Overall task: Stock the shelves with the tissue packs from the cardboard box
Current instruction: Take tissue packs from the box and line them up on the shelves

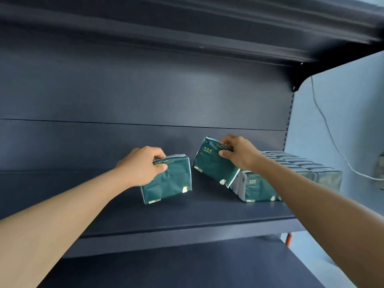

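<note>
Item one: my left hand [143,165], fingers curled over the top edge and thumb pressed to the front face, gripping a dark green plastic-wrapped tissue pack with gold lettering [167,180]; that pack stands on end, slightly tilted, its bottom edge on the dark blue-grey metal shelf board [145,213]. Item two, just to the right and apart from the first: a second dark green tissue pack of the same kind [214,163], tipped leftward at the top, pinched along its upper edge by my right hand [239,153]; its lower right corner meets the stock beside it. Item three: a row of matching green tissue packs standing upright on end [291,173], filling the shelf's right end, partly hidden behind my right forearm. Item four, far right: a pale blue wall [342,121] with a thin white cable [327,125] hanging down it.
</note>
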